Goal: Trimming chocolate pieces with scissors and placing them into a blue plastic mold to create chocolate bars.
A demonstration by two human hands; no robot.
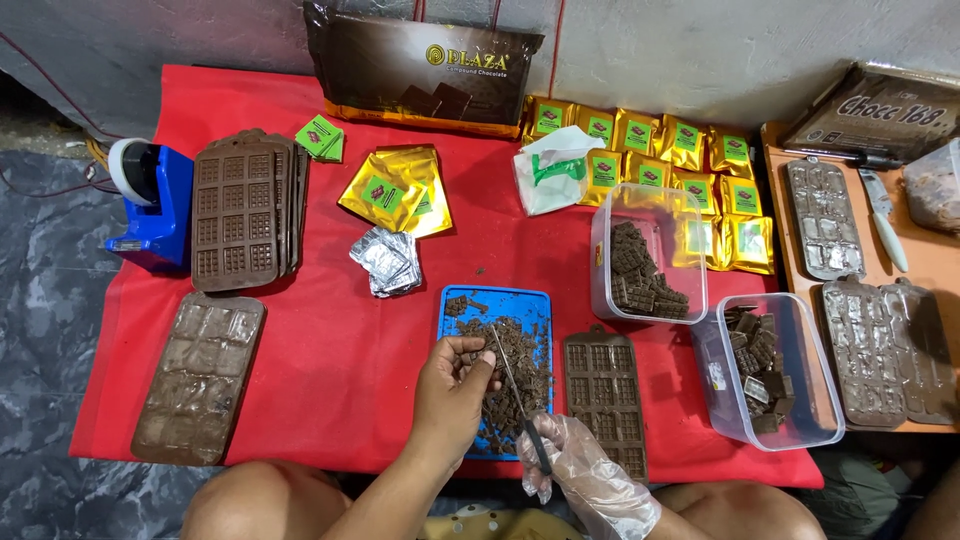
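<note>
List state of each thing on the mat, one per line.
left hand: bare, pinching a chocolate piece
right hand: gloved, holding knife
blue board: strewn with shavings
near tub: open, part filled
far tub: open, part filled
mould by board: empty

Grey concrete wall, dark marbled floor, red cloth, orange low table

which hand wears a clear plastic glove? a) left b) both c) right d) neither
c: the right hand is covered by a clear glove and grips a knife over the blue cutting board, while the left hand is bare, holding a chocolate piece.
</note>
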